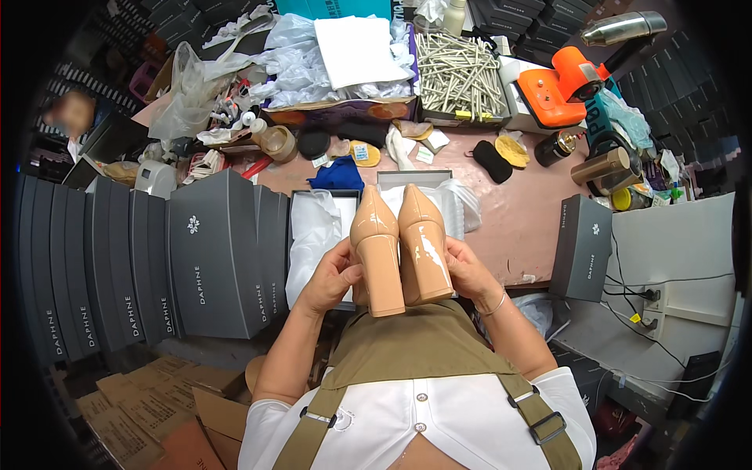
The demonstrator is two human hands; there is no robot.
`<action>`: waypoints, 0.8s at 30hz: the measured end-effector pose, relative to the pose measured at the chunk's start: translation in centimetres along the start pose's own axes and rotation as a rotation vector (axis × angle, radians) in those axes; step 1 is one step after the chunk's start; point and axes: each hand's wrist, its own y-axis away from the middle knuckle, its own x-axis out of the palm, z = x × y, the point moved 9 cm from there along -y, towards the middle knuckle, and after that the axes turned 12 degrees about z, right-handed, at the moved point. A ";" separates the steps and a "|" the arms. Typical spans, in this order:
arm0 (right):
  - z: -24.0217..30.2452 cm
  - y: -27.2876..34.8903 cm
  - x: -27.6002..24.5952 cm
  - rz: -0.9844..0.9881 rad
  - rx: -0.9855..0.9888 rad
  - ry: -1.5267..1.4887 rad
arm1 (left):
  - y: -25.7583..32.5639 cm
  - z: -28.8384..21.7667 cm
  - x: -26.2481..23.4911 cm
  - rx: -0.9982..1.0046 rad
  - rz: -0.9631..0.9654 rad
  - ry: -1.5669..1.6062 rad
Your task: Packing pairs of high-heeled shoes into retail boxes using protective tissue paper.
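A pink worktop (525, 227) carries a clutter of goods. Along its left side a row of grey shoe boxes (157, 266) stands upright, and one more grey box (581, 247) stands alone at the right edge. An open box lined with white tissue paper (313, 235) lies near the middle, with a blue cloth (338, 176) just behind it. Further back, a tray of pale paper-wrapped sticks (458, 74) sits beside a heap of crumpled clear plastic bags (290, 63) and a flat white sheet (359, 48). An orange machine (564, 86) stands at the far right, next to a metal flask (623, 27). Flattened brown cartons (157, 407) lie on the floor at lower left.
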 end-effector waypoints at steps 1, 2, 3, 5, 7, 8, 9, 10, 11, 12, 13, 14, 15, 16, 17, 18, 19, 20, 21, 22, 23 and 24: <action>-0.1 0.0 -0.1 -0.002 -0.008 0.008 | 0.0 0.1 0.0 -0.009 -0.003 0.004; 0.0 -0.1 -0.1 -0.003 -0.022 0.017 | -0.1 -0.1 -0.1 -0.008 -0.016 0.017; 0.1 -0.4 0.0 -0.003 -0.035 0.027 | -0.2 -0.2 -0.1 -0.008 -0.029 0.030; 0.0 -1.1 0.1 -0.062 -0.018 -0.126 | -0.5 -0.4 -0.2 -0.031 -0.070 0.087; -0.9 -1.5 -1.0 -0.106 0.013 -0.342 | -1.1 -0.3 -0.6 -0.079 -0.125 0.175; -0.9 -1.8 -1.4 -0.103 0.016 -0.351 | -1.3 -0.1 -0.9 -0.096 -0.127 0.203; -1.0 -2.1 -1.6 -0.099 0.019 -0.361 | -1.5 0.3 -1.3 -0.113 -0.129 0.230; -0.9 -2.3 -1.7 -0.096 0.022 -0.371 | -1.7 0.6 -1.5 -0.131 -0.130 0.257; -1.0 -2.5 -1.9 -0.098 0.025 -0.374 | -1.9 0.7 -1.5 -0.136 -0.149 0.274; -1.0 -2.5 -2.0 -0.104 0.026 -0.376 | -2.0 0.9 -1.6 -0.136 -0.145 0.283; -1.0 -2.4 -2.1 -0.111 0.026 -0.378 | -2.1 1.2 -1.8 -0.137 -0.140 0.290; -1.1 -2.3 -2.2 -0.121 0.028 -0.383 | -2.1 1.6 -1.9 -0.141 -0.136 0.301; -1.2 -2.1 -2.2 -0.121 0.031 -0.382 | -2.2 1.9 -1.9 -0.146 -0.144 0.308; -1.2 -2.0 -2.2 -0.122 0.033 -0.381 | -2.2 2.1 -1.9 -0.152 -0.151 0.315; -1.1 -1.8 -2.2 -0.121 0.034 -0.378 | -2.3 2.3 -1.9 -0.156 -0.156 0.320; -1.1 -1.6 -2.1 -0.110 0.031 -0.367 | -2.5 2.5 -1.8 -0.156 -0.158 0.333; -1.0 -1.4 -2.1 -0.099 0.028 -0.355 | -2.6 2.7 -1.6 -0.156 -0.160 0.347; -0.9 -1.2 -2.0 -0.083 0.027 -0.343 | -2.7 2.9 -1.6 -0.152 -0.165 0.358; -0.6 -0.8 -2.3 -0.112 0.025 -0.256 | -2.9 3.3 -1.5 -0.158 -0.153 0.374; 0.0 -0.1 -2.7 -0.141 0.024 -0.169 | -3.0 3.8 -1.6 -0.163 -0.143 0.390; 0.7 0.6 -3.1 -0.167 0.023 -0.079 | -3.3 4.1 -1.5 -0.165 -0.132 0.406; 1.9 1.7 -4.3 -0.206 0.008 -0.071 | -3.1 4.2 -1.5 -0.160 -0.156 0.420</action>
